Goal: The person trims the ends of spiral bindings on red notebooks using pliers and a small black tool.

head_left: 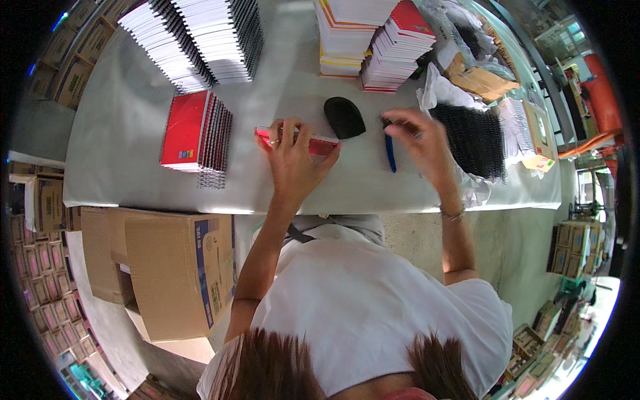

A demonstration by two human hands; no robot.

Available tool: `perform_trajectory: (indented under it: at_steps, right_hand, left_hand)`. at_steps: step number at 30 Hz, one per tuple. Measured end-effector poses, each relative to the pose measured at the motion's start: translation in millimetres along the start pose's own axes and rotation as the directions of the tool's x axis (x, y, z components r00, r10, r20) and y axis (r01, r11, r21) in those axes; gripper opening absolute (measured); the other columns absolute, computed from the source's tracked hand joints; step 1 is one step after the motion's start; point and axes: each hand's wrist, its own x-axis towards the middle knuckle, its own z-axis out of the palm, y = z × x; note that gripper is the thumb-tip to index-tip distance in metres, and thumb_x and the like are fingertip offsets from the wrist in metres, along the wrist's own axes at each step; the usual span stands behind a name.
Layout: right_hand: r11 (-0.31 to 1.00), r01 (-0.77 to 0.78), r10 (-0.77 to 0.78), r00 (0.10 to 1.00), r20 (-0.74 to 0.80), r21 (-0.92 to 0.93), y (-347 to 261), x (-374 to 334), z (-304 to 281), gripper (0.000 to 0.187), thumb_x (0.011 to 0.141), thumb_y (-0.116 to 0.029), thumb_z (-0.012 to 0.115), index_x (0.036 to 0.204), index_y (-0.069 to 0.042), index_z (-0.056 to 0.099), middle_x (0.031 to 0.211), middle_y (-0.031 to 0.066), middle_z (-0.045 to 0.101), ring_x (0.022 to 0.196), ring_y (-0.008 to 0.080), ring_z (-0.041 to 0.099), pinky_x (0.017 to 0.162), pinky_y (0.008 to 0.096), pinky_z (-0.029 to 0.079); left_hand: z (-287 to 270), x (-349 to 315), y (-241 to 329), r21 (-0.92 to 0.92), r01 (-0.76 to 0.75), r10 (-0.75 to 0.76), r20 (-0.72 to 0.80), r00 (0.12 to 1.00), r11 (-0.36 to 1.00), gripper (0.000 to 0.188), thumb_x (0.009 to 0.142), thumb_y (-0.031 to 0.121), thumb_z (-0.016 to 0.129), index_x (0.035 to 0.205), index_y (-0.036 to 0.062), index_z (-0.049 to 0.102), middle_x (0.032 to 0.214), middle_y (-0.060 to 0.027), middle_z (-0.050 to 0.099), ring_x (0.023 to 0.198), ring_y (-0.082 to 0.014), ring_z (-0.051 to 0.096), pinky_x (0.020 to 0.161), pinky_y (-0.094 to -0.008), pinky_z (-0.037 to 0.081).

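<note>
My left hand (293,157) is closed round a small red-covered notebook block (321,146), its thumb at the right end and its fingers over the top; the block's white page edge shows on the far side. A ring is on one finger. My right hand (421,137) hovers by the dark upper end of a slim blue-handled tool (391,155). Its fingers are curled and slightly blurred; what they pinch, if anything, does not show clearly. Between the hands, a little farther off, lies a black rounded pad-like object (345,117).
At the left stands a stack of red spiral notebooks (187,130); taller spiral-bound stacks (220,40) rise behind it. Unbound book stacks (398,50) stand at the far middle. Black wire coils (470,139) and plastic wrapping lie right. A cardboard box (163,273) sits below the table's left edge.
</note>
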Motion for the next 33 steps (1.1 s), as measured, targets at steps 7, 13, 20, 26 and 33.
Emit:
perform_trajectory:
  at_steps: [7, 13, 20, 26, 33]
  right_hand:
    - [0.99, 0.084, -0.089, 0.995, 0.042, 0.115, 4.1, -2.2, 50.7, 0.022, 0.088, -0.01, 0.073, 0.109, -0.005, 0.07, 0.092, 0.0114, 0.067, 0.079, 0.0217, 0.065, 0.071, 0.0334, 0.05]
    - [0.989, 0.075, -0.084, 0.994, 0.068, 0.126, -0.5, -4.5, 62.1, 0.023, 0.087, -0.008, 0.073, 0.11, -0.005, 0.069, 0.094, 0.0115, 0.066, 0.082, 0.022, 0.065, 0.073, 0.0334, 0.05]
    - [0.978, 0.109, -0.12, 0.992, 0.049, 0.178, -2.5, -8.9, 64.3, 0.022, 0.089, -0.005, 0.07, 0.111, -0.004, 0.068, 0.096, 0.0132, 0.066, 0.084, 0.0246, 0.066, 0.078, 0.0347, 0.051]
    - [0.982, 0.127, -0.138, 0.987, 0.077, 0.138, 7.1, -11.6, 71.5, 0.019, 0.094, -0.01, 0.066, 0.112, -0.006, 0.068, 0.096, 0.0098, 0.067, 0.085, 0.0263, 0.064, 0.08, 0.0394, 0.045]
    - [0.995, 0.09, -0.093, 0.993, 0.072, 0.034, -6.5, -12.6, 69.8, 0.016, 0.096, -0.014, 0.063, 0.111, -0.009, 0.061, 0.097, 0.0076, 0.065, 0.091, 0.0269, 0.061, 0.086, 0.0402, 0.037]
  left_hand:
    - [0.6, 0.6, 1.6, 0.002, 0.024, -0.024, 0.011, 1.0, 1.0, 0.05, 0.065, 0.04, 0.087, 0.096, 0.0082, 0.064, 0.105, -0.0071, 0.057, 0.111, -0.0313, 0.048, 0.1, -0.0558, 0.029]
    - [0.4, 0.2, 2.7, 0.007, 0.03, -0.03, 0.011, 0.999, 1.0, 0.049, 0.063, 0.039, 0.087, 0.095, 0.0086, 0.065, 0.103, -0.0062, 0.056, 0.112, -0.0307, 0.048, 0.101, -0.0546, 0.029]
    - [5.3, 0.5, -1.2, 0.005, 0.02, -0.02, -0.004, 1.0, 1.0, 0.05, 0.057, 0.038, 0.087, 0.093, 0.0124, 0.065, 0.104, -0.0024, 0.056, 0.112, -0.0279, 0.048, 0.098, -0.059, 0.028]
    - [4.4, 1.7, -0.1, 0.029, 0.021, -0.021, 0.006, 1.0, 0.999, 0.051, 0.057, 0.039, 0.087, 0.094, 0.0125, 0.065, 0.103, -0.0027, 0.056, 0.111, -0.0276, 0.048, 0.097, -0.0585, 0.03]
    - [-4.6, 1.8, -0.2, 0.042, 0.046, -0.05, 0.113, 0.992, 0.998, 0.046, 0.073, 0.041, 0.083, 0.102, 0.0118, 0.063, 0.106, -0.0047, 0.056, 0.112, -0.0295, 0.049, 0.098, -0.0553, 0.029]
